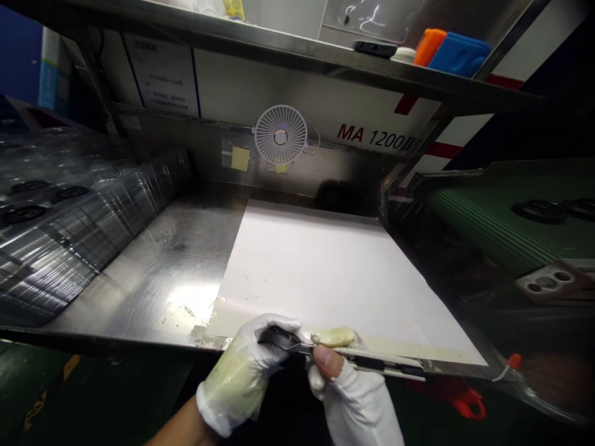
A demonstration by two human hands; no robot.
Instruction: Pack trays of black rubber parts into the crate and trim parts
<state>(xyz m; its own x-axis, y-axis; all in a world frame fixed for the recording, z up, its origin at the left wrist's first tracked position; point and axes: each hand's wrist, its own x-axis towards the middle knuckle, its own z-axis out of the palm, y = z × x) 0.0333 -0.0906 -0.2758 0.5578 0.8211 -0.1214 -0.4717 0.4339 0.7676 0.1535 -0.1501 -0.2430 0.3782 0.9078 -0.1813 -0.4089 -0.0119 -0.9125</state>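
Observation:
My left hand (244,371), in a white glove with yellowed tape or coating, is closed around a small round black plastic part (279,338). In my right hand (356,393), gloved in white with the thumb tip bare, is a pair of nippers (372,360) with slim white-and-black handles. The metal jaws point left and meet the edge of the black part; whether they bite on it I cannot tell. Both hands are at the front edge of the bench, just before a white paper sheet (320,266) taped to the steel top (181,248).
Stacked clear plastic trays (69,248) with round black parts stand on the left. A green conveyor belt (483,210) carrying black parts runs on the right. A small white fan (281,134) hangs at the back, below a metal shelf (279,46). An orange-handled tool (467,402) hangs at lower right.

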